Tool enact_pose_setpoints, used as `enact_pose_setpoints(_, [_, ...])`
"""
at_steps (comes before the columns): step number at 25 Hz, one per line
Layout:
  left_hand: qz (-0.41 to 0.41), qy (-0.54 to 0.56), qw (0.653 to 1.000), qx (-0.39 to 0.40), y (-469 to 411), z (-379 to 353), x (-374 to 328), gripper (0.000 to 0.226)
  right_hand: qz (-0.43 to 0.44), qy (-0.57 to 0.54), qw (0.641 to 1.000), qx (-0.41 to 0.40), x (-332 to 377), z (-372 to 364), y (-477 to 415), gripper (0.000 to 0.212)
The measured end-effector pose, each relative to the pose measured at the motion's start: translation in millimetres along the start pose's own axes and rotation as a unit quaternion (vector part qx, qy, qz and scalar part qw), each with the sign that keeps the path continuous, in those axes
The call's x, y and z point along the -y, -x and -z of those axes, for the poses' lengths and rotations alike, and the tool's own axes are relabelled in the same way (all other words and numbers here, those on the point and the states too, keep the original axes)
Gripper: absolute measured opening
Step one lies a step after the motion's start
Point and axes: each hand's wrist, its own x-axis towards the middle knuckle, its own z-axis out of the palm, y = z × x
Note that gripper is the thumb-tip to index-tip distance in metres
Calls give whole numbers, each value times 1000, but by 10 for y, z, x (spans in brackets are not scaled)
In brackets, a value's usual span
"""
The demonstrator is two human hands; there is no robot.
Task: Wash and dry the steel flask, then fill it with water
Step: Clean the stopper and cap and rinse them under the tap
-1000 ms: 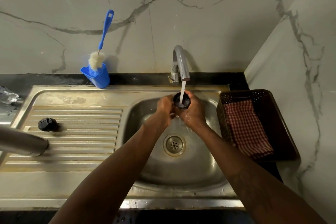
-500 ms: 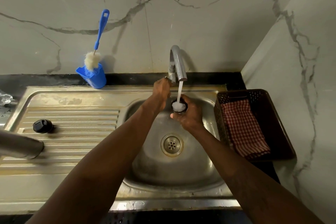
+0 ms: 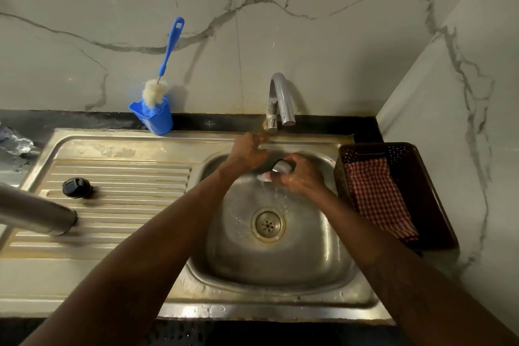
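My right hand (image 3: pixel 302 178) curls its fingers round the cup (image 3: pixel 282 167), tipped over the basin (image 3: pixel 309 250) so rinse water drains out. My left hand (image 3: pixel 247 150) rests by the tap (image 3: pixel 280 98) base, probably for the valve; its finger state cannot be told. The flask (image 3: pixel 36 212) lies on the drainboard (image 3: pixel 126 205), well apart.

Light: dim and warm, falling from the left of the fingers (image 3: pixel 293 161).
Shadows: the brush (image 3: pixel 171 48), up-left of the fingers, throws a soft one rightward on the wall (image 3: pixel 337 50).
Glare: bright streak on the sink rim (image 3: pixel 213 310), below the fingers.
Blur: flask (image 3: pixel 36 211), far left, soft.
Edges: bowed.
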Motion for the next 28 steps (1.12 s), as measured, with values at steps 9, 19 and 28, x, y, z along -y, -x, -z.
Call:
enact_pose_setpoints(9, [-127,-45,986,-97,661,5,325,58,178,51,970,-156,478,280,386,69])
enact_pose_setpoints(19, [-58,-167,981,74,1118,-90,1010,57,96,144,983,-61,269,-389,603,70])
enact_pose_setpoints(28, [-101,-50,982,-151,1389,301,1101,72,320,57,908,-263,744,-360,849,68])
